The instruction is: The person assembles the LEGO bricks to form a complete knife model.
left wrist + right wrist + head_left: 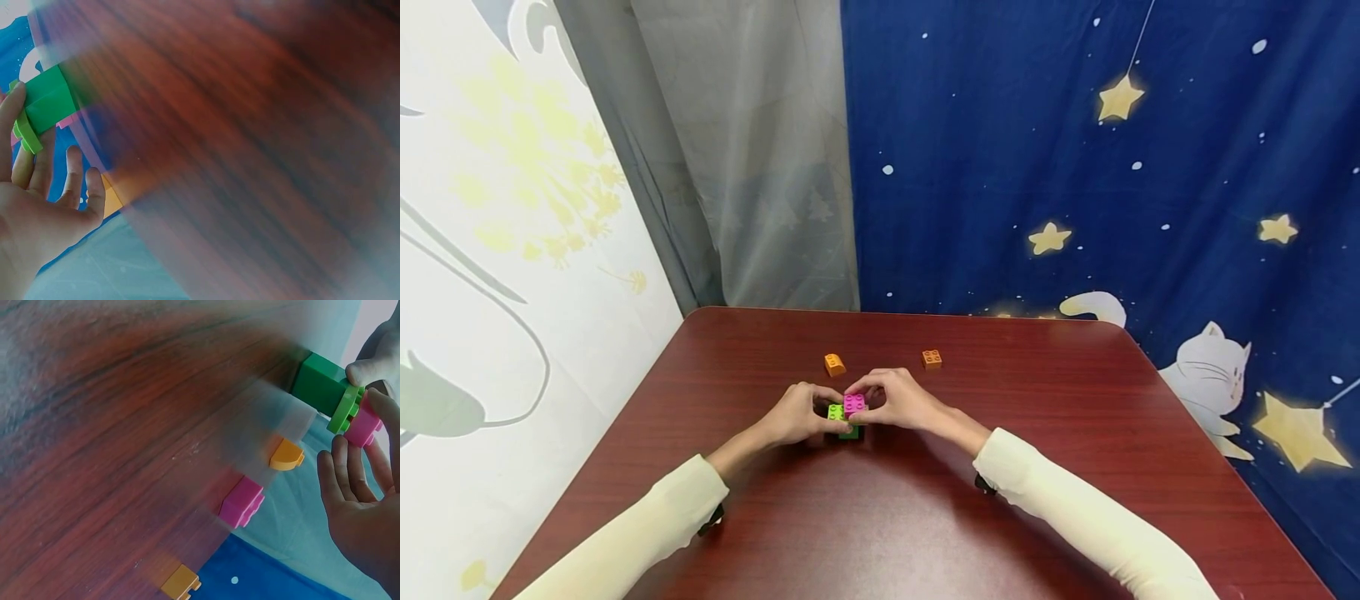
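Note:
A pink building brick (853, 404) sits against the studs of a light green brick (345, 409), which tops a dark green block (320, 383) on the table. My right hand (898, 400) pinches the pink brick between thumb and fingers. From the other side, my left hand (800, 414) holds the light green brick, its thumb along the near edge. The left wrist view has the left hand (37, 212) next to the dark green block (50, 100). Whether the pink brick is fully pressed down cannot be told.
Beyond the hands lie a curved orange brick (834, 365) and a square orange brick (932, 359). Another pink brick (242, 501) stands between them in the right wrist view. The dark red table (1037, 375) ends at curtains behind it.

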`<act>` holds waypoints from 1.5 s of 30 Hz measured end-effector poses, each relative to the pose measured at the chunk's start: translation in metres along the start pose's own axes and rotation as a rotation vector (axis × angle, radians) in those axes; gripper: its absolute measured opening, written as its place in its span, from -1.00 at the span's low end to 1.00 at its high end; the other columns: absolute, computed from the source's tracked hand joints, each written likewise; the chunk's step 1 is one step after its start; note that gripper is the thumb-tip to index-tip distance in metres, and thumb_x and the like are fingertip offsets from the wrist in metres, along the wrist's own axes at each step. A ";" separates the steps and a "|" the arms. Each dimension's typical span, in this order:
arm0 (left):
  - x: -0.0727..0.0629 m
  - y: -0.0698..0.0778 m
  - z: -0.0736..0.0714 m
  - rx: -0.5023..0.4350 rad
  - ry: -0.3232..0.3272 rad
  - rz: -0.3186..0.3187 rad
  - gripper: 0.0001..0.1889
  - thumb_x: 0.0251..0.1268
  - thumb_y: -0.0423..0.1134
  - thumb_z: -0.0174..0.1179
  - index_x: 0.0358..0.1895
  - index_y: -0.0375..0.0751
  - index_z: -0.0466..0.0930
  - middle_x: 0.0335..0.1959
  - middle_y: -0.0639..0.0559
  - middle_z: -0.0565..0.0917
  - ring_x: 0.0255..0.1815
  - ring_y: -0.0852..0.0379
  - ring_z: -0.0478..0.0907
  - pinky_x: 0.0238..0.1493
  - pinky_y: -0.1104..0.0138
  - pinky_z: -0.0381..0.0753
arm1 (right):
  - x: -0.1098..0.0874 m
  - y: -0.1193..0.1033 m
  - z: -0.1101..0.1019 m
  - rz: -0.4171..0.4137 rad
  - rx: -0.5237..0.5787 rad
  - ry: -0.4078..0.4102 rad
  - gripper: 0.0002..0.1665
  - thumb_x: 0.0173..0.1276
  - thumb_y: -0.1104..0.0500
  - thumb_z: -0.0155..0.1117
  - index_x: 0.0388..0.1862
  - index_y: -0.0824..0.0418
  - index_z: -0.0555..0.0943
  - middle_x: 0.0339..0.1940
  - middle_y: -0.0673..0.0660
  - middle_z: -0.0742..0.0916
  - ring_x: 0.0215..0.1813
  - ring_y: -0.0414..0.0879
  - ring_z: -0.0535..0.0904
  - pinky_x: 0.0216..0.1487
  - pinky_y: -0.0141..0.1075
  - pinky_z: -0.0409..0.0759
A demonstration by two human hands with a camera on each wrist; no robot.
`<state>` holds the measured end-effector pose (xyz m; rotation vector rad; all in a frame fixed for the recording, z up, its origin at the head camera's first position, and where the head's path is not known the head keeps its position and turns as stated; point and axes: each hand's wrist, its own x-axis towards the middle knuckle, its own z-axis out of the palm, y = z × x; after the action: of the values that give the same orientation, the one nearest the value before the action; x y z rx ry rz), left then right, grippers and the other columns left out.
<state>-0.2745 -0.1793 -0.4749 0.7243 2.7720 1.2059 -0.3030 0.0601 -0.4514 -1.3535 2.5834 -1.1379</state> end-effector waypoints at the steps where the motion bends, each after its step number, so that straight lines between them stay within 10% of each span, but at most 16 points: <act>1: 0.000 0.000 0.000 0.003 0.001 0.002 -0.60 0.08 0.01 0.61 -0.06 -0.09 0.80 -0.15 0.13 0.80 -0.19 0.16 0.69 -0.14 0.31 0.65 | 0.000 0.000 0.001 0.000 -0.007 0.004 -0.59 0.22 0.10 0.65 0.05 0.12 0.78 -0.15 0.03 0.77 -0.11 0.01 0.74 -0.07 -0.13 0.73; 26: 0.000 0.003 -0.001 0.035 0.000 0.035 -0.62 0.06 -0.04 0.63 -0.09 -0.11 0.79 -0.22 0.19 0.79 -0.21 0.20 0.62 -0.11 0.23 0.65 | 0.002 -0.001 0.014 0.024 -0.024 0.044 -0.57 0.19 0.03 0.67 0.02 0.08 0.79 -0.17 -0.04 0.75 -0.13 -0.26 0.73 -0.13 -0.46 0.66; 45: -0.004 0.003 -0.008 0.094 -0.060 0.028 -0.49 0.09 -0.02 0.60 0.08 -0.17 0.75 -0.06 0.11 0.78 -0.06 0.16 0.63 0.06 0.07 0.64 | -0.001 0.004 0.019 0.019 -0.177 0.090 -0.53 0.13 -0.11 0.68 0.01 -0.06 0.78 -0.22 -0.21 0.79 -0.24 -0.25 0.67 -0.05 -0.20 0.38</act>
<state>-0.2711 -0.1841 -0.4679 0.7960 2.7939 1.0465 -0.2990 0.0507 -0.4677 -1.3345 2.8137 -1.0114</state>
